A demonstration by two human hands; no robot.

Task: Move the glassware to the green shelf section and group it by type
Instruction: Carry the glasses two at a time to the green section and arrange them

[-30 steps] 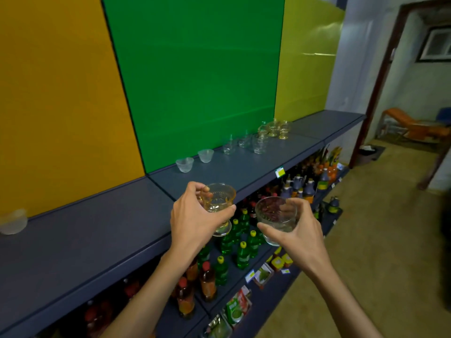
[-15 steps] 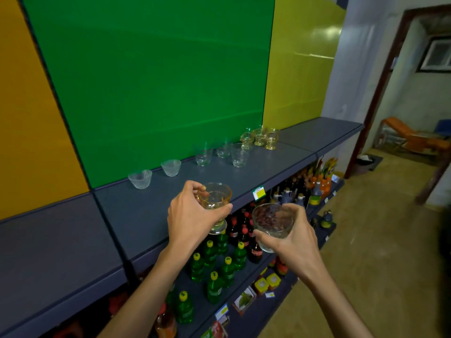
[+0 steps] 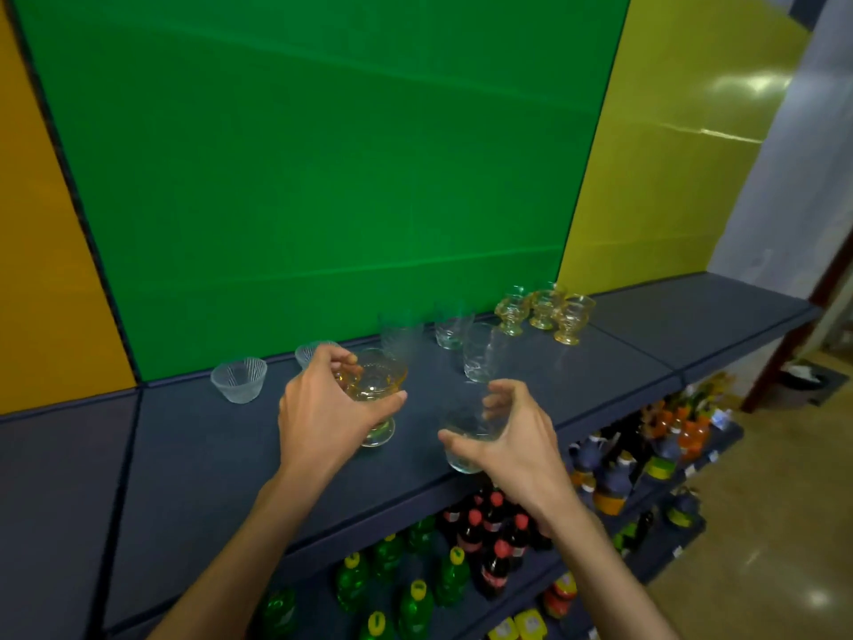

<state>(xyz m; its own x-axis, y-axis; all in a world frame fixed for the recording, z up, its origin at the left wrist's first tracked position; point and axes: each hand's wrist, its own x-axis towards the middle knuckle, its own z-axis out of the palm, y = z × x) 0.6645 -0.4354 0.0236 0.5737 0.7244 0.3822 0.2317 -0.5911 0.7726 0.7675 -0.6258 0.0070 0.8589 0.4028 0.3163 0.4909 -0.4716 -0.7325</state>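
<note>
My left hand [image 3: 325, 408] grips an amber footed glass [image 3: 376, 390] by its bowl, its foot just above or on the dark shelf [image 3: 194, 459] in front of the green panel [image 3: 323, 177]; I cannot tell if it touches. My right hand [image 3: 512, 436] curls around a clear glass [image 3: 464, 438] near the shelf's front edge. Against the green panel stand ribbed clear bowls [image 3: 239, 380], clear tumblers [image 3: 480, 353] and three amber footed glasses [image 3: 544, 311] at its right end.

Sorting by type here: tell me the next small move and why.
Probably carry the amber footed glass, gripped by the left hand, right along the shelf to the amber group by the green panel's right edge; its matches stand there.
</note>
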